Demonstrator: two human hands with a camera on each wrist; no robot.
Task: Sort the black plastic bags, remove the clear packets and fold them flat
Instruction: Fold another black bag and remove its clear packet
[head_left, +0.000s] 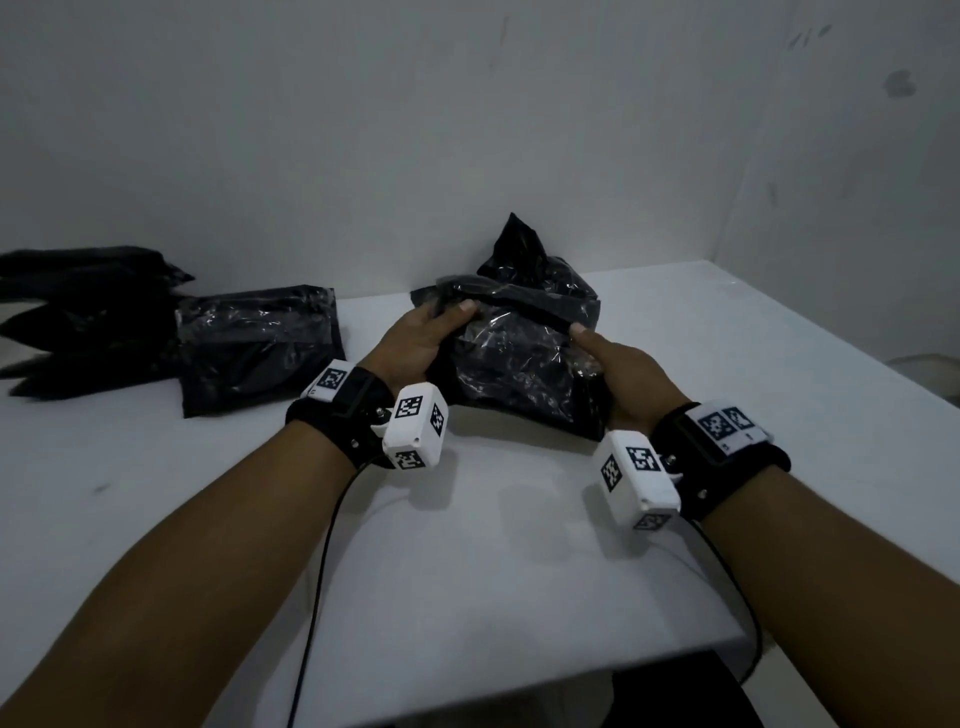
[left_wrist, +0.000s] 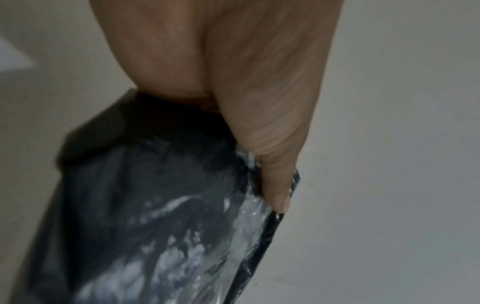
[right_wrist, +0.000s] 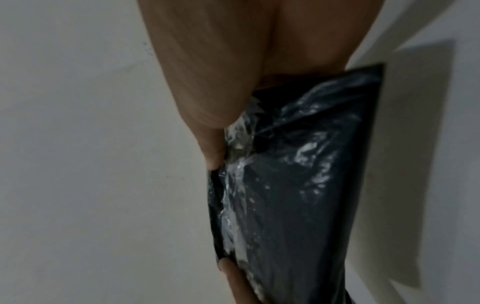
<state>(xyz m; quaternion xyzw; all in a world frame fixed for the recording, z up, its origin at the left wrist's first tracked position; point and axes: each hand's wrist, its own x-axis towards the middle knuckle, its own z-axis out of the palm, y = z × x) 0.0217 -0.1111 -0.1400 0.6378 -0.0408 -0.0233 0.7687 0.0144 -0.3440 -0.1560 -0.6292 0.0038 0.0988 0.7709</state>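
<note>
Both hands clamp one clear packet (head_left: 514, 358) of black bags at table (head_left: 467, 561) centre: left hand (head_left: 415, 343) grips its left edge, thumb on top w/ fingers curled under, right hand (head_left: 626, 376) pinches the right edge, thumb on top. Crumpled black bag (head_left: 519, 249) lies just behind the packet, touching it, near the far wall. On the left a second clear packet (head_left: 260, 348) lies flat, w/ a pile of black bags (head_left: 78, 317) at far left beside it.
</note>
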